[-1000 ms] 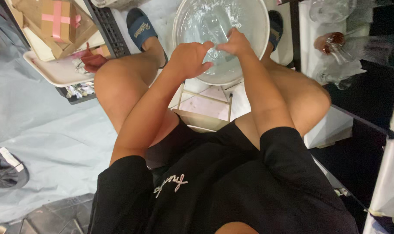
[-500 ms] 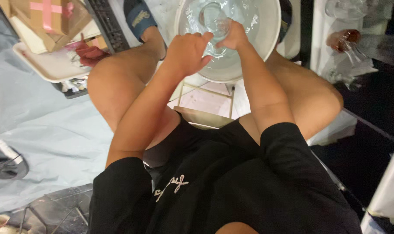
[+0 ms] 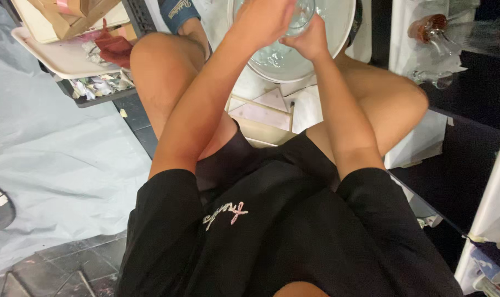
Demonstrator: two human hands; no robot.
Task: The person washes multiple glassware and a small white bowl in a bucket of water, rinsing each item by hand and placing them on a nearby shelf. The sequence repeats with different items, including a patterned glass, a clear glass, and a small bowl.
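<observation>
One white basin (image 3: 346,33) of water sat at twelve o'clock, with one clear glass (image 3: 304,14) held above it. Two hands were there: the left hand (image 3: 263,19) and the right hand (image 3: 310,41). One blue slipper (image 3: 175,11) showed at eleven o'clock. One white tray (image 3: 57,58) lay at ten o'clock, carrying one cardboard box (image 3: 68,16). At two o'clock lay two more glass pieces (image 3: 434,30), one of them amber-tinted.

Black short-sleeved shirt (image 3: 294,236), blue slipper (image 3: 175,11)
</observation>
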